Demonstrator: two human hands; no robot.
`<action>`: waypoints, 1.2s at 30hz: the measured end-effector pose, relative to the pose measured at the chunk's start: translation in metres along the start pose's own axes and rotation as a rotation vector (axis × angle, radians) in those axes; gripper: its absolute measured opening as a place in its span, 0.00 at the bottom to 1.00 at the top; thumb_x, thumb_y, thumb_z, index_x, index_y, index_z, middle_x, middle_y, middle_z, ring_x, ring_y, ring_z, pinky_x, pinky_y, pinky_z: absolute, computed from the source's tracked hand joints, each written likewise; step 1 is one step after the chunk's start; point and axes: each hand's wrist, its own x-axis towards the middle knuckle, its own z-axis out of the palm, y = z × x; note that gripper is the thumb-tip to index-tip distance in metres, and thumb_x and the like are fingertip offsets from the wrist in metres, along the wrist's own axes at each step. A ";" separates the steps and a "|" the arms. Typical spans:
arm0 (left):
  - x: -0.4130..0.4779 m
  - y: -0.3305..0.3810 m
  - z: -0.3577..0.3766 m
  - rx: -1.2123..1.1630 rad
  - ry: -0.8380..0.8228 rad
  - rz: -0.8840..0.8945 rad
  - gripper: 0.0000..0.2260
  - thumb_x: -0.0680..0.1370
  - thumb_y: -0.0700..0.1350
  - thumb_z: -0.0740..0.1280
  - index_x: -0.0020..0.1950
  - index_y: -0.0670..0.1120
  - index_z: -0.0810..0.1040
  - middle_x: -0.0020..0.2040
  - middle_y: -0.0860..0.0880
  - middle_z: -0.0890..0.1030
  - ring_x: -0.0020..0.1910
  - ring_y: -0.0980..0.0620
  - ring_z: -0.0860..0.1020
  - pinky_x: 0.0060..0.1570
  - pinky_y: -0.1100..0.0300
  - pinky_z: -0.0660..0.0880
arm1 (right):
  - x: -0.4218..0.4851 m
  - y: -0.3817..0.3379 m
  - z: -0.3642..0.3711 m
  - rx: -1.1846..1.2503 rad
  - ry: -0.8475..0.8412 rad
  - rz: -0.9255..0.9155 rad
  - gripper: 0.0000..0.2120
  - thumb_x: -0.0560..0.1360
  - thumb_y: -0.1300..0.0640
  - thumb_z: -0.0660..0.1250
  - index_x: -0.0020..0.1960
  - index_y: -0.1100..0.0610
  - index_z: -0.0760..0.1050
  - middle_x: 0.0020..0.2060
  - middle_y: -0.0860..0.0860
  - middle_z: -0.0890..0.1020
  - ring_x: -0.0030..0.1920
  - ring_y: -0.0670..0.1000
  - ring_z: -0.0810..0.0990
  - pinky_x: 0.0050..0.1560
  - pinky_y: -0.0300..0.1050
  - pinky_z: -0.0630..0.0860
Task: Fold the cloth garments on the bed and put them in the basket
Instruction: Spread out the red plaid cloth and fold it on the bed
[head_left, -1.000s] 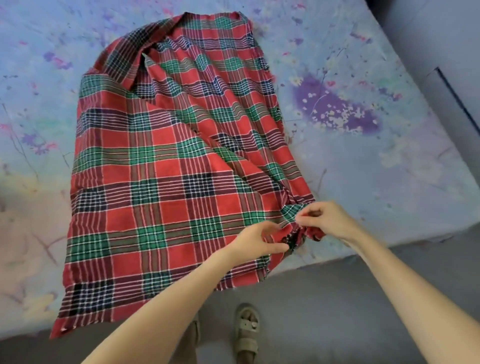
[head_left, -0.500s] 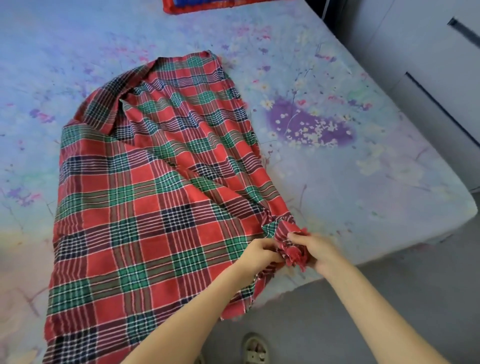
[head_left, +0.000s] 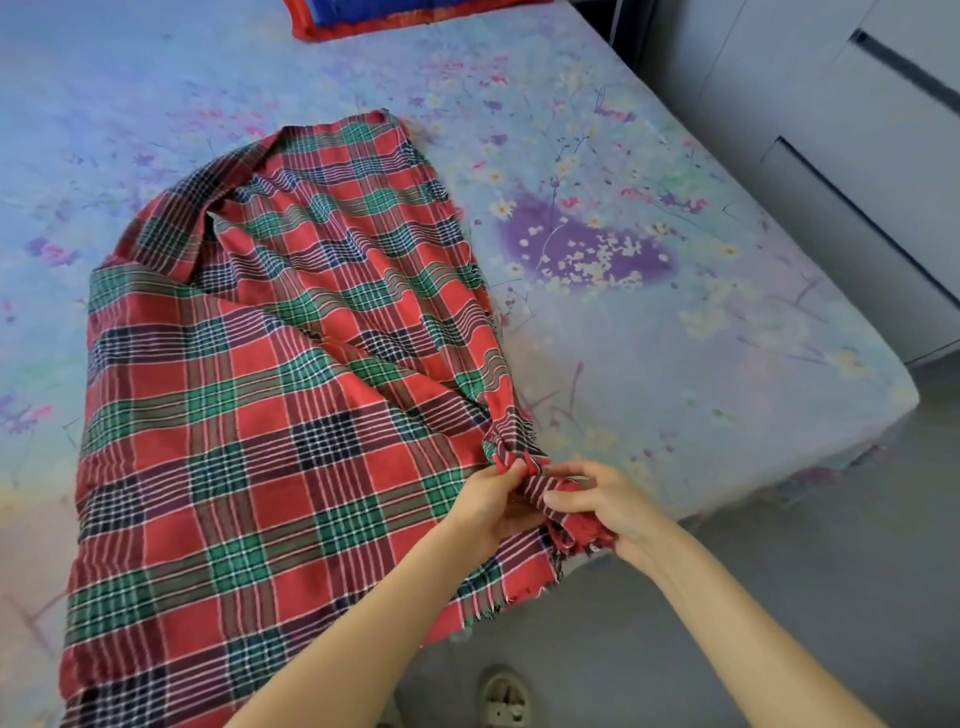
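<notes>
A large red, green and navy plaid cloth (head_left: 249, 415) lies spread over the bed, its near edge hanging over the bed's front edge. Its right corner is bunched near the bed's front edge. My left hand (head_left: 493, 506) pinches that bunched corner from the left. My right hand (head_left: 605, 501) grips the same corner from the right, with frayed red fabric gathered under its fingers. The two hands sit close together. No basket is in view.
The bed (head_left: 675, 291) has a pale blue sheet with purple floral print. A red and blue pillow (head_left: 410, 15) lies at the far edge. Grey drawers (head_left: 852, 171) stand to the right. Grey floor and a sandalled foot (head_left: 504, 699) are below.
The view has tilted up, so the pillow and more of the bed show. Both hands have stayed on the cloth's right corner and gathered more of its fabric between them.
</notes>
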 end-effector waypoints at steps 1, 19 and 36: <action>0.000 -0.001 -0.002 0.023 -0.002 0.020 0.09 0.81 0.45 0.59 0.48 0.43 0.77 0.39 0.45 0.81 0.35 0.51 0.81 0.32 0.60 0.79 | 0.001 0.002 -0.004 0.022 0.002 0.011 0.17 0.67 0.70 0.72 0.54 0.60 0.77 0.46 0.60 0.83 0.44 0.57 0.83 0.48 0.51 0.80; -0.009 0.011 -0.063 -0.001 0.219 0.003 0.08 0.80 0.39 0.60 0.54 0.36 0.74 0.45 0.41 0.79 0.42 0.45 0.78 0.43 0.51 0.77 | 0.046 0.020 -0.005 -0.080 0.305 0.087 0.06 0.72 0.63 0.69 0.49 0.63 0.78 0.42 0.60 0.82 0.40 0.58 0.82 0.47 0.51 0.79; -0.132 0.104 -0.139 0.348 0.414 0.219 0.07 0.73 0.39 0.71 0.50 0.42 0.80 0.42 0.41 0.85 0.40 0.43 0.84 0.43 0.52 0.80 | 0.050 -0.026 0.112 0.107 -0.195 0.314 0.33 0.75 0.40 0.63 0.70 0.61 0.63 0.56 0.63 0.75 0.50 0.61 0.78 0.55 0.59 0.77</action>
